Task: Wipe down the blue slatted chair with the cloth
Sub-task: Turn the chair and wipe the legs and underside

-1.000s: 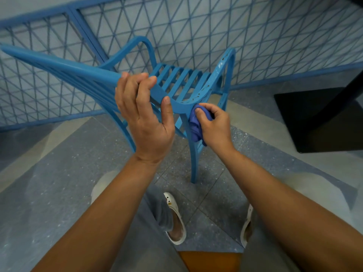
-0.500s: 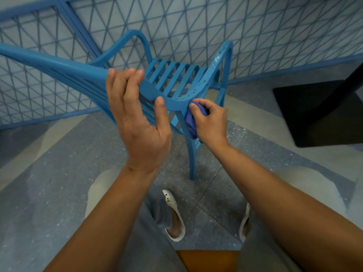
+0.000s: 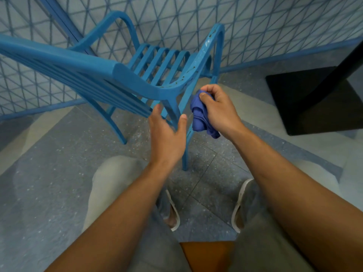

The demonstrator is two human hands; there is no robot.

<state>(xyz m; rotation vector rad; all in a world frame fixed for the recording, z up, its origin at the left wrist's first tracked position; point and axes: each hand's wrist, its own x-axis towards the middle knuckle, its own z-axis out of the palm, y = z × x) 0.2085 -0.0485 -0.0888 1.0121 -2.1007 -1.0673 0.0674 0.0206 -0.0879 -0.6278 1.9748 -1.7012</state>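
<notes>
Beside one chair (image 3: 149, 83): right hand (image 3: 222, 112), one cloth (image 3: 200, 116).

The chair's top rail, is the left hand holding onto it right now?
No, the left hand is open with its fingers spread, lower down by the back leg of the chair, and nothing grips the top rail.

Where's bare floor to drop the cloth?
Bare grey floor left of the chair's rear leg, and between the chair and black table base. Crowded underfoot, around both shoes.
</notes>
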